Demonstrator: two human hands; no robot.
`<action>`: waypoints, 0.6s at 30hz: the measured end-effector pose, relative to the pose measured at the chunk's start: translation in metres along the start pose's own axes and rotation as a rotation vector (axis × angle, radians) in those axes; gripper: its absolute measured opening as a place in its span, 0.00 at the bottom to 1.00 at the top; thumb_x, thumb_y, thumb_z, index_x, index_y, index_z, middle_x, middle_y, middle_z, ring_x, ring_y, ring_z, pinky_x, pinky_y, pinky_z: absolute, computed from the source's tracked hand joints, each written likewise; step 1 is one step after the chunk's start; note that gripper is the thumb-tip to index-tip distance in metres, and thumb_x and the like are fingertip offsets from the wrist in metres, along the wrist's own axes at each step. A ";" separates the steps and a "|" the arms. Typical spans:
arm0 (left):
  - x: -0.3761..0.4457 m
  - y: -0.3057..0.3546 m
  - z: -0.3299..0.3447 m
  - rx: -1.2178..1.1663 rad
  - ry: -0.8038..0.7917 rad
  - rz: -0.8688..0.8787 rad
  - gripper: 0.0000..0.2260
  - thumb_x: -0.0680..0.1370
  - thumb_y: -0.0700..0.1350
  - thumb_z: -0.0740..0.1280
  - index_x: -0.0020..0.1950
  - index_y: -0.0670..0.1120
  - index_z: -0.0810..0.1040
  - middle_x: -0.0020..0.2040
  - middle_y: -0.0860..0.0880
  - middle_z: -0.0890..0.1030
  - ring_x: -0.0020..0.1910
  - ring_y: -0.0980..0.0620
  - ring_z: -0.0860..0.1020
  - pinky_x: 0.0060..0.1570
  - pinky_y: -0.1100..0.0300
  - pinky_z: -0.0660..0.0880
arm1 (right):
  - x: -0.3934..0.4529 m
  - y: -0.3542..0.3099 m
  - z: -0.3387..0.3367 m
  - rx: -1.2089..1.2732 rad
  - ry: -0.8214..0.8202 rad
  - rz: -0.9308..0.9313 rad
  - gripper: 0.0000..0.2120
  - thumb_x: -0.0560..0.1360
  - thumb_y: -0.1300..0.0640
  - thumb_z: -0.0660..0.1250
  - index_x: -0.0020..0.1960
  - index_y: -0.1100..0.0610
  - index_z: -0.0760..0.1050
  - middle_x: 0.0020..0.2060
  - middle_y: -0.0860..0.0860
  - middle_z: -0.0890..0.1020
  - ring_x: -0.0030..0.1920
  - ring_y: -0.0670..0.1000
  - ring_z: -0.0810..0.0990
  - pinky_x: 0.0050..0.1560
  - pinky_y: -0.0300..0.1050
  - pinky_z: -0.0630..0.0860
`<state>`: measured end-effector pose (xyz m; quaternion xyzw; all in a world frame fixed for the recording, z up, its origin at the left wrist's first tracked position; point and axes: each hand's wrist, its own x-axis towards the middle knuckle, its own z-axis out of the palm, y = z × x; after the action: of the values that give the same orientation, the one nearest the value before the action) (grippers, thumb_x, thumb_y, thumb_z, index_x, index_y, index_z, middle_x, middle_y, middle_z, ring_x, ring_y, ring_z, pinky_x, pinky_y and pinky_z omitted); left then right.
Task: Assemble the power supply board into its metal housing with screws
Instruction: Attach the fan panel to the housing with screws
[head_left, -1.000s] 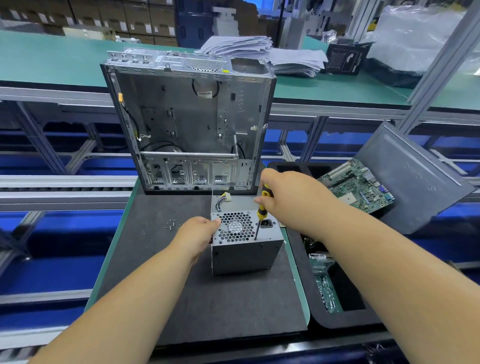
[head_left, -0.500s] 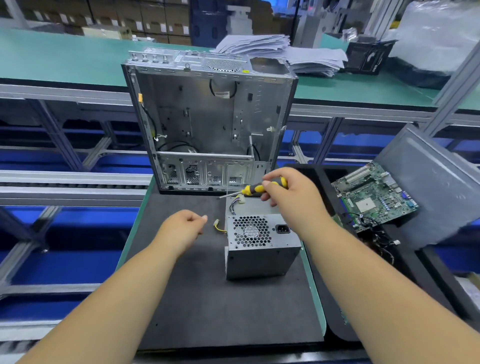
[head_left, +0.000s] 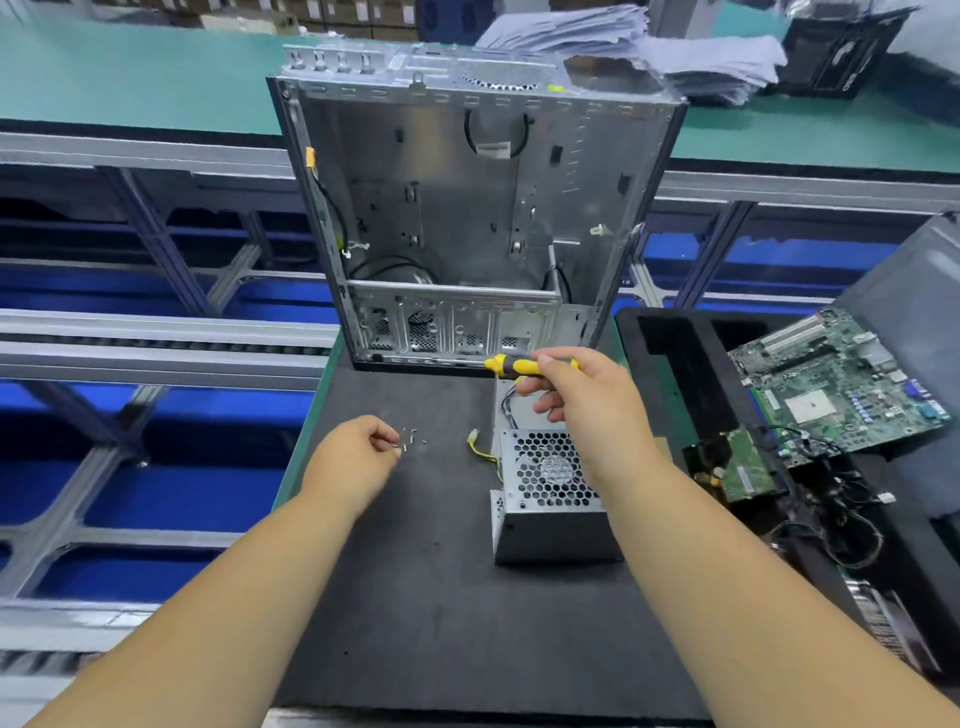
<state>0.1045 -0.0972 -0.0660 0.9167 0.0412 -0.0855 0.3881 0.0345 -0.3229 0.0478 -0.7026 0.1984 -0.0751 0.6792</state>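
Supply (head_left: 550, 499) sits on the black mat (head_left: 415, 597) at lower centre, outside the case (head_left: 467, 218), which stands open and bare behind it. Left hand (head_left: 358, 457) curls over the loose screws (head_left: 410, 439), fingertips pinching at one; whether it has hold, I cannot tell. Right hand (head_left: 582, 400) grips the yellow screwdriver (head_left: 519, 365) level, above the supply's wires (head_left: 483, 447). By my judgement mounting has not begun: seating the supply and driving its screws remain. Motherboard (head_left: 841, 389) waits at right. No writing is readable.
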 end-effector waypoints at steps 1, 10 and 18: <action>0.004 -0.003 0.003 0.030 -0.011 0.011 0.07 0.73 0.43 0.71 0.40 0.54 0.77 0.39 0.57 0.81 0.42 0.52 0.80 0.48 0.57 0.77 | 0.002 0.001 0.001 0.003 0.002 0.005 0.06 0.79 0.55 0.64 0.52 0.52 0.79 0.38 0.52 0.86 0.32 0.46 0.76 0.36 0.40 0.71; 0.029 -0.008 0.026 0.296 0.033 0.141 0.05 0.72 0.47 0.73 0.44 0.55 0.79 0.49 0.52 0.77 0.50 0.48 0.78 0.50 0.55 0.76 | 0.008 0.004 -0.001 -0.031 0.004 -0.011 0.07 0.79 0.57 0.63 0.52 0.53 0.80 0.38 0.51 0.86 0.32 0.45 0.77 0.36 0.39 0.71; 0.036 -0.009 0.036 0.394 0.080 0.216 0.02 0.76 0.47 0.70 0.45 0.51 0.80 0.48 0.50 0.77 0.53 0.46 0.73 0.50 0.51 0.75 | 0.009 0.004 -0.007 -0.034 0.009 -0.010 0.06 0.79 0.56 0.63 0.52 0.52 0.79 0.38 0.51 0.86 0.33 0.45 0.77 0.34 0.35 0.72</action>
<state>0.1340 -0.1161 -0.1038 0.9765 -0.0591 -0.0134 0.2066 0.0397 -0.3328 0.0425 -0.7147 0.1990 -0.0782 0.6660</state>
